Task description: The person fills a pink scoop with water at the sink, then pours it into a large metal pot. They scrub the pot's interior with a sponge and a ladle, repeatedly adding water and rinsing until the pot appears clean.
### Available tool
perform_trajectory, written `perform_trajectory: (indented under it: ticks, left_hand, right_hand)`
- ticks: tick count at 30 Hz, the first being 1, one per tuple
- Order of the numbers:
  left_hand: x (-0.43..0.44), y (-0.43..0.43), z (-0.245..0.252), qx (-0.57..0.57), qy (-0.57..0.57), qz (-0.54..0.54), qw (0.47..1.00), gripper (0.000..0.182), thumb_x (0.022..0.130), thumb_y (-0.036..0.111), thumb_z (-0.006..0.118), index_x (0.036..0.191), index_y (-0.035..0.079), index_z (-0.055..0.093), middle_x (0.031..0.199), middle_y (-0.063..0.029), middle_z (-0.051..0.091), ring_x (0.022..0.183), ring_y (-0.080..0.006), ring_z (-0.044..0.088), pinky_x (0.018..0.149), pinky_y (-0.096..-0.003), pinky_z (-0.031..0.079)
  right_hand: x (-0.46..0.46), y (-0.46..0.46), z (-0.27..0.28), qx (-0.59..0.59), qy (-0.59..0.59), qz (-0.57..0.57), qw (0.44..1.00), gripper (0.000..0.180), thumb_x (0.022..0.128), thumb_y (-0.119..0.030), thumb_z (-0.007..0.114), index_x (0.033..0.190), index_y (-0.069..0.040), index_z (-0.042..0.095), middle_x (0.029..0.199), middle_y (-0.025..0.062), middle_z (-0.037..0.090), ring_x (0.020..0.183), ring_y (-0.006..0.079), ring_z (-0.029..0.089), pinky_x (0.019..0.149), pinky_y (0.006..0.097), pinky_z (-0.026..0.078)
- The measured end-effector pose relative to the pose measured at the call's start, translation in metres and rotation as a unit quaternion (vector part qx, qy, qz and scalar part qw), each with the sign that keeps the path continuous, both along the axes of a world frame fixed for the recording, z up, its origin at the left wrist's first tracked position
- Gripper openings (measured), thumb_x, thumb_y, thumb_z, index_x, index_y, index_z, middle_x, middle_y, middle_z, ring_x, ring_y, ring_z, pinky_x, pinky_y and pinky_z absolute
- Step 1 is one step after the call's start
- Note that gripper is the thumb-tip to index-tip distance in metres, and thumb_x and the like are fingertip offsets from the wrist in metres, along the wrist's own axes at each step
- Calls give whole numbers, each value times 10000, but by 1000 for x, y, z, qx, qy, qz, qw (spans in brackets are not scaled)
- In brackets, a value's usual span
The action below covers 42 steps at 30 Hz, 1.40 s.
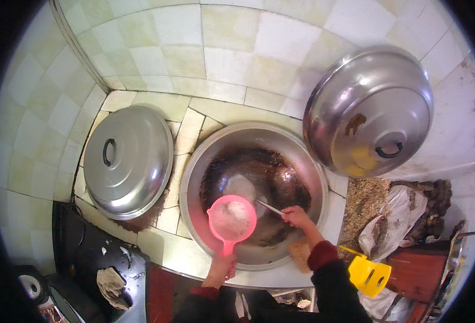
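A large metal wok (257, 254) is set into a tiled stove top before me, its inside darkly stained and wet, with some cloudy liquid low in it. My left hand (220, 269) grips the handle of a pink plastic dipper (254, 216), held over the near left of the wok. Whitish, foamy liquid shows inside the dipper. With my right hand (298, 217) I hold a long-handled metal utensil (273, 208) that slants down into the wok. Its working end is hard to make out beside a pale round patch and the dipper.
One domed metal lid (136, 165) lies on the tiles at the left; a larger one (366, 109) leans on the wall at the right. A black surface (83, 234) holds a crumpled cloth (110, 284). A yellow plastic piece (368, 276) and white plastic bag (399, 218) are right.
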<state>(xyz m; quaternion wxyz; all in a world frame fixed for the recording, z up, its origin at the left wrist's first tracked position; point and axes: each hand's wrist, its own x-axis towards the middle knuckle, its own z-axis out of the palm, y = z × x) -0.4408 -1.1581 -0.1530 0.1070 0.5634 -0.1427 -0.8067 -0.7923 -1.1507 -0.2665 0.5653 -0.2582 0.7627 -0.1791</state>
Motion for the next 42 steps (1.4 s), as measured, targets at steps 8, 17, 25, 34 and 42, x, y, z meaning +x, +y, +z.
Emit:
perform_trajectory:
  ticks: [8,17,25,34,42]
  left_hand:
    - [-5,-1,-7,-9,21,28,999,160,864,154,559,748,97,465,525,-13,386,365,-117,340,332,-263,218]
    - [-14,-33,-20,-21,-2,10,1000,112,858,140,558,854,118,448,571,-6,403,386,-112,366,325,-270,231]
    - [-7,-28,-13,-15,60,21,998,97,864,93,525,815,102,442,558,-9,398,374,-110,346,321,-262,227]
    - [2,-5,-8,3,29,7,1000,136,834,96,553,747,92,448,533,-12,384,360,-115,333,322,-262,232]
    - [3,4,-5,6,16,8,1000,103,855,129,567,853,99,468,607,-9,429,409,-101,374,332,-247,251]
  right_hand:
    - [65,-51,18,-182,-65,-33,981,284,827,-189,679,1082,-65,690,755,41,642,578,130,568,502,279,444]
    - [35,17,122,-232,335,114,906,285,834,-274,665,1109,-203,680,920,109,651,849,297,647,733,410,512]
    - [-56,40,168,45,515,210,830,234,838,-229,572,1018,-146,697,948,139,673,866,350,661,744,466,535]
    - [-41,14,63,5,249,196,949,308,799,-260,690,1082,-137,708,820,80,695,663,206,649,631,341,535]
    - [50,-36,-7,-79,-131,-43,987,273,862,-167,674,1109,-50,679,742,19,624,515,70,496,447,221,388]
